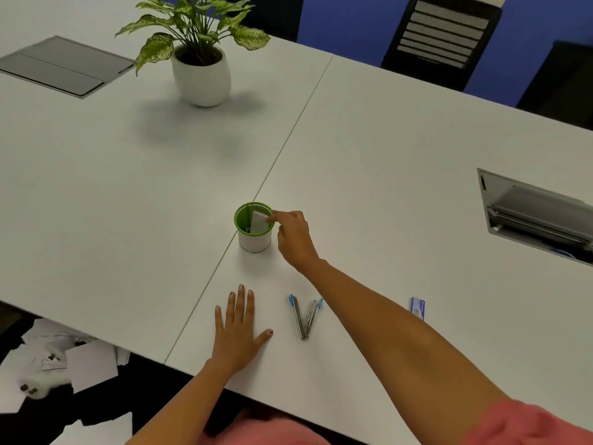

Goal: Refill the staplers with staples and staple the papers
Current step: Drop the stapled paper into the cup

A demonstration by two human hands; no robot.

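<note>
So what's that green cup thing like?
The cup is small and round, with a white outside, a bright green rim and green inside. It stands upright on the white table, by the seam. A pale flat object pokes up inside it. The right hand pinches that object at the rim.

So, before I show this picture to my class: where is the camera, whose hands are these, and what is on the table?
There is no machine here. The camera sits on a person's head and looks down at their own two bare hands. The left hand lies flat and open on the white table. The right hand reaches into a green-rimmed cup and pinches a white object standing in it. Nearer the person lies an opened stapler, and to its right a small staple box. A potted plant stands further back. Papers lie on the floor.
</note>
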